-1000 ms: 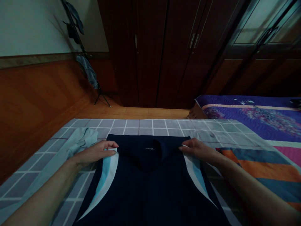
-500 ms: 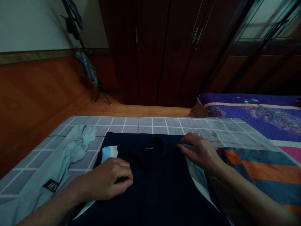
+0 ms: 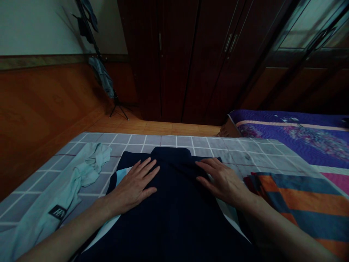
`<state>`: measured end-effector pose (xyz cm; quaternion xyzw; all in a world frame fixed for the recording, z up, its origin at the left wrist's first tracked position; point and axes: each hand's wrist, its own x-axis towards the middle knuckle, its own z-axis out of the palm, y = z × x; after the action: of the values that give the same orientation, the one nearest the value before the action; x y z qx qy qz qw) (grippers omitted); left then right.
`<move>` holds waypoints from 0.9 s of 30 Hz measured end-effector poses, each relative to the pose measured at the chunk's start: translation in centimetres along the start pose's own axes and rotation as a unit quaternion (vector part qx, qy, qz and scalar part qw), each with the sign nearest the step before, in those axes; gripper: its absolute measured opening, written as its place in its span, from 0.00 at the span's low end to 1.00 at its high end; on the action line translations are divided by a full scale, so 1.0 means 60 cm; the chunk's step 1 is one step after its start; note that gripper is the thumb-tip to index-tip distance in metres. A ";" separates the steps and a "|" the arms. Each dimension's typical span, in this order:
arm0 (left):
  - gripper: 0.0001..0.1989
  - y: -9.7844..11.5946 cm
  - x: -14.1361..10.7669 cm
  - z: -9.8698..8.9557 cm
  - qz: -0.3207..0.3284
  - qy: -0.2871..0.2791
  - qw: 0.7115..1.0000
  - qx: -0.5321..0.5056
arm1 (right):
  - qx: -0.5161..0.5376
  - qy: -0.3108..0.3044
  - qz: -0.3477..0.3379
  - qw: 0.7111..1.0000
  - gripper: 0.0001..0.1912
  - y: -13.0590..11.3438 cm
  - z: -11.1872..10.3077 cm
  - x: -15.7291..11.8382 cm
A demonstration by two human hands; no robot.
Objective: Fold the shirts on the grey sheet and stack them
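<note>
The left hand (image 3: 136,187) lies spread, the right hand (image 3: 225,180) loosely open on the dark shirt (image 3: 174,218), neither gripping; likely smoothing, the next move calling for light pressure.

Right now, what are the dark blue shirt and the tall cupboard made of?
Dark blue shirt: probably cloth, matte; it creases softly and shows no shine. Cupboard: perhaps wood, smooth; its flat front is reddish-brown, though too dim for grain.

The collar (image 3: 171,152) of the navy shirt (image 3: 174,214) now extends past its shoulders toward the checked sheet's (image 3: 231,153) far edge; the left hand (image 3: 131,189), previously curled, lies flat.
</note>
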<state>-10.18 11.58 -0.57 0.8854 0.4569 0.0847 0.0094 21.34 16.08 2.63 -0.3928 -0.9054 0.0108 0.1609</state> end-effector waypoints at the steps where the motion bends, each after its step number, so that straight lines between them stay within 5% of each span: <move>1: 0.28 -0.004 -0.001 -0.002 -0.011 0.007 1.000 0.006 | -0.009 -0.011 -0.003 1.000 0.20 0.001 0.004 -0.001; 7: 0.26 -0.043 -0.016 -0.017 -0.116 0.052 0.992 0.004 | -0.047 0.003 0.063 0.997 0.19 0.014 0.017 -0.006; 10: 0.26 -0.061 -0.019 -0.007 -0.149 0.052 0.987 -0.008 | -0.040 -0.051 0.099 0.993 0.13 0.020 0.016 -0.005; 12: 0.26 -0.056 -0.017 -0.005 -0.143 0.064 0.988 -0.014 | -0.028 -0.082 0.121 0.989 0.10 0.023 0.016 -0.004; 15: 0.23 -0.013 -0.015 -0.025 -0.062 0.075 0.994 -0.047 | -0.031 -0.045 0.121 0.991 0.12 0.029 0.018 -0.004; 20: 0.07 0.097 -0.025 -0.077 0.117 -0.125 0.975 -0.145 | -0.050 -0.034 0.099 0.993 0.15 0.032 0.020 -0.004; 23: 0.12 0.126 -0.031 -0.078 0.120 -0.199 0.961 -0.152 | -0.063 -0.074 0.110 0.989 0.13 0.031 0.017 -0.001; 27: 0.16 0.123 -0.023 -0.067 0.096 -0.228 0.950 -0.192 | -0.081 -0.101 0.115 0.985 0.13 0.032 0.019 0.004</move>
<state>-5.64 5.90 3.92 0.9023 0.3304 -0.0330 0.2751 22.20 17.74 1.35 -0.5029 -0.8637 -0.0042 0.0336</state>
